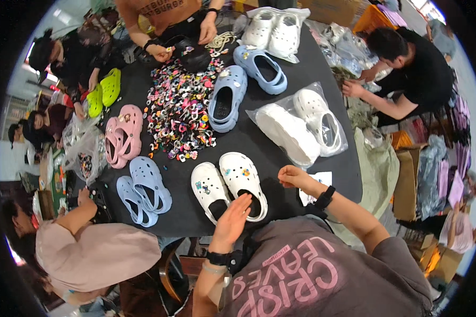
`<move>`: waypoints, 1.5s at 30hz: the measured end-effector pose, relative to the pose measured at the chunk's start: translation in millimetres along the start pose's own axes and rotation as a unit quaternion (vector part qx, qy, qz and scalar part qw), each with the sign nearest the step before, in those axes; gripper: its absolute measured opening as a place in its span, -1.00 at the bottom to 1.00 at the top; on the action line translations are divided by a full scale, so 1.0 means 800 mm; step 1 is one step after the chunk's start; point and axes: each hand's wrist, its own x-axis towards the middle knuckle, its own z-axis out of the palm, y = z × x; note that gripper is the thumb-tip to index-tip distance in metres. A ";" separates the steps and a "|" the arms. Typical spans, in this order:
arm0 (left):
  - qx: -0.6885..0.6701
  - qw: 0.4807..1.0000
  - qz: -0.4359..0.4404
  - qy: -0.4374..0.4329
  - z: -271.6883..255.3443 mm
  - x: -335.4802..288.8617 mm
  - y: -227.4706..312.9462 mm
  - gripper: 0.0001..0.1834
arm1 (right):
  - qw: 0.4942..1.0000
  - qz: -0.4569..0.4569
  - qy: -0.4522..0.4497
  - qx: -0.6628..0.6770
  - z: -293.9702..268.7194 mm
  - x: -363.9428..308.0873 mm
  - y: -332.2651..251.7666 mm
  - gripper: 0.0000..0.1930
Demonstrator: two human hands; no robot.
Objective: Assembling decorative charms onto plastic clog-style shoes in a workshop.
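A pair of white clogs stands in front of me, toes pointing away: the left clog (202, 170) carries blue and green charms, and the right clog (231, 160) has several colourful ones. My left hand (231, 221) is at the heels of the pair, fingers stretched out and overlapping the right clog's opening; contact is unclear. Off to the right of the clogs, my right hand (296, 177) is raised over the table with its fingers curled together in a pinch. Whatever it may hold is too small to make out. A white packet (322, 178) lies beside that hand.
A heap of loose charms (180, 113) covers the black table's middle. Around it are blue clogs (228, 98), pink clogs (129, 124), more blue clogs (148, 174) and bagged white clogs (288, 134). Co-workers sit left and opposite; another person (415, 74) works at the right.
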 end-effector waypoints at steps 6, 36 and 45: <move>0.058 0.993 0.100 0.035 -0.022 -0.049 0.068 -0.54 | 0.977 -0.108 0.007 -0.184 -0.008 -0.021 0.025 -0.77; 0.650 0.651 0.279 0.277 -0.132 0.199 0.244 -0.60 | 0.809 -0.232 0.042 -0.538 0.099 0.017 -0.041 -0.60; 0.805 0.437 0.329 0.232 -0.120 0.230 0.253 -0.71 | 0.851 -0.202 0.083 -0.477 0.053 -0.002 -0.053 -0.60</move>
